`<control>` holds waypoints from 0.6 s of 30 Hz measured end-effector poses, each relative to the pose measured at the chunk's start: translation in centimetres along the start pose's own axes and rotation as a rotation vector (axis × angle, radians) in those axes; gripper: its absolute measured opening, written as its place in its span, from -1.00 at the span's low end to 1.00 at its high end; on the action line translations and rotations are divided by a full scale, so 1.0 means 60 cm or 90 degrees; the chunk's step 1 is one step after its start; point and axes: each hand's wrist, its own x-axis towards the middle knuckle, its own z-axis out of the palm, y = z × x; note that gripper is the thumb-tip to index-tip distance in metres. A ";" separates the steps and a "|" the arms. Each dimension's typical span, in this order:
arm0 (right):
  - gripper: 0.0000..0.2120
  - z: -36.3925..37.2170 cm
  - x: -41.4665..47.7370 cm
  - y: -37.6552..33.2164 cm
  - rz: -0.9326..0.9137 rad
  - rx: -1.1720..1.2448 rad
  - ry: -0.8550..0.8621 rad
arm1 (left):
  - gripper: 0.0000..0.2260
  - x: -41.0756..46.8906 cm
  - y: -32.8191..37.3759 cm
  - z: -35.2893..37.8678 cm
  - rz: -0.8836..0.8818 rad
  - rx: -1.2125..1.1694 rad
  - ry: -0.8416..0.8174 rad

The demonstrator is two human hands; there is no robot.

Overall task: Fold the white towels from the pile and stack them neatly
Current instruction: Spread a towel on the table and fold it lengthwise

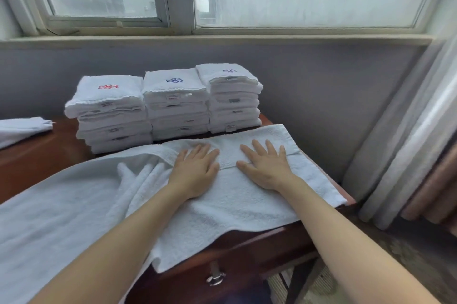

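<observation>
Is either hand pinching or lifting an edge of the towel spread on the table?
No, the left hand and the right hand both lie flat, palms down, on top of the towel.

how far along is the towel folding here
Done: three stacks of folded white towels stand at the back of the dark wooden table. In hand: the left hand and right hand press flat on a white terry towel, partly folded, its left part bunched. Left: finishing and stacking it; more white cloth lies at the table's left edge.
</observation>
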 end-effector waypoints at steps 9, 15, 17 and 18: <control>-0.43 -0.008 -0.004 -0.002 -0.036 0.061 0.056 | -0.73 -0.046 -0.031 -0.062 0.035 -0.415 0.023; -0.50 -0.023 -0.015 -0.165 -0.246 0.196 0.126 | -0.83 -0.171 -0.140 -0.122 -0.031 -0.381 0.202; -0.56 -0.023 -0.016 -0.239 -0.320 0.217 0.120 | -0.83 -0.218 -0.182 -0.134 -0.091 -0.353 0.231; -0.59 -0.022 -0.017 -0.277 -0.348 0.223 0.116 | -0.81 -0.241 -0.203 -0.139 -0.121 -0.346 0.245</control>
